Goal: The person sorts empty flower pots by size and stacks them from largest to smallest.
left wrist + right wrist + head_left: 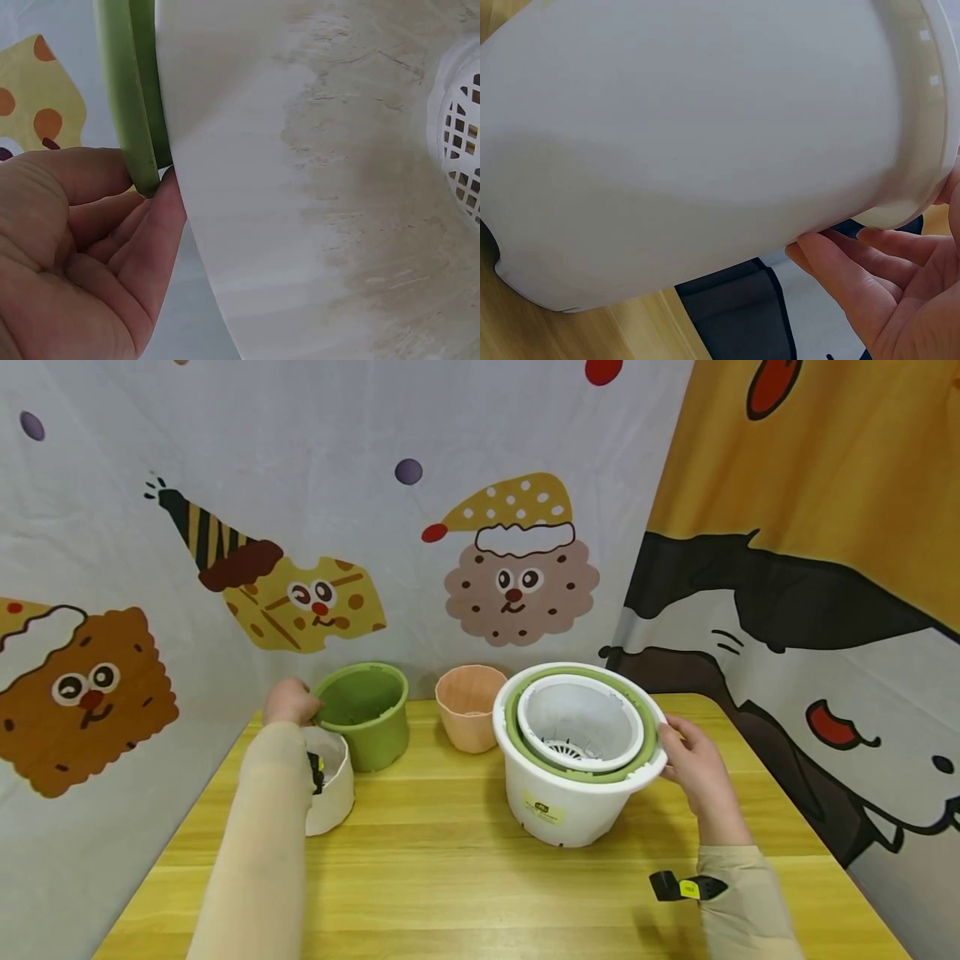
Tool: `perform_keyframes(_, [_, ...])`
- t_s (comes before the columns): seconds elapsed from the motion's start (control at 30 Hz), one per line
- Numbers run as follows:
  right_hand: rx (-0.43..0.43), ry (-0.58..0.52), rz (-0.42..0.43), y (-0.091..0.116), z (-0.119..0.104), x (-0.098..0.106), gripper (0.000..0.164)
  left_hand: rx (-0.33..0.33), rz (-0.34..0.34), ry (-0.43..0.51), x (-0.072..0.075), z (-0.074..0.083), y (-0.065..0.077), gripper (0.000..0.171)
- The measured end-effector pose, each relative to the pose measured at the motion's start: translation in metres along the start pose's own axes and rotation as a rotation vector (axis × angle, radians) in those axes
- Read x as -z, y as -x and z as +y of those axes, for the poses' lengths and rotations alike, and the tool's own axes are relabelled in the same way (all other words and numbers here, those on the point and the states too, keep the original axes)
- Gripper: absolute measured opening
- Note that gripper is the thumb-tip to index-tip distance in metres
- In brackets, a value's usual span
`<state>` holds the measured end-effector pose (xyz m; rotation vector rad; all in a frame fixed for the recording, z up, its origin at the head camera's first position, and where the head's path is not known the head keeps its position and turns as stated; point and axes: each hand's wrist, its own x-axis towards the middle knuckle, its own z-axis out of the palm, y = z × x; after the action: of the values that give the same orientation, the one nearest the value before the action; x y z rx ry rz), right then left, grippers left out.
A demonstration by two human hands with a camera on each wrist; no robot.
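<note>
At the left of the head view my left hand [291,702] is at the rim of a green flowerpot [371,745]. The left wrist view shows the thumb and fingers pinching that green rim [127,90], close beside a white flowerpot [225,150] with dirt marks inside and a slotted base. This white pot [341,802] stands in front of the green one, partly hidden by my forearm. On the right, my right hand [697,760] grips the rim of a large white flowerpot [555,814]; its fingers [840,277] reach under the rim. Nested inside are a green pot [517,731] and a smaller white pot [577,714].
A peach flowerpot [468,718] with a wavy rim stands between the green pot and the stack. Everything is on a wooden table [450,877]. A cartoon-printed curtain [337,460] hangs behind it and along the sides.
</note>
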<state>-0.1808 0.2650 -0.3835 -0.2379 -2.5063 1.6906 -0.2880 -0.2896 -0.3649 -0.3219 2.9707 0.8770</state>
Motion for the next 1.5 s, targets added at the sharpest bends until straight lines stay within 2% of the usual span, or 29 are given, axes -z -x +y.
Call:
perform_keyframes(0.23, [0.000,0.004,-0.001,0.000,0.000,0.001,0.067,-0.018,0.024,-0.007,0.002,0.001,0.001,0.028])
perform_keyframes(0.63, [0.000,0.004,-0.007,-0.001,0.001,-0.001,0.066,-0.010,0.046,0.049,0.004,0.000,0.003,0.032])
perform_keyframes(0.87, [0.003,0.008,-0.008,-0.001,0.001,-0.002,0.067,-0.022,0.110,0.079,0.004,-0.001,0.004,0.022])
perform_keyframes(1.1, [-0.004,0.003,-0.008,-0.001,0.000,-0.002,0.067,-0.037,0.159,0.170,0.004,-0.002,0.005,0.034])
perform_keyframes(1.5, [-0.003,0.015,0.000,0.000,0.001,0.000,0.068,-0.064,0.169,0.298,0.010,0.006,0.011,0.042])
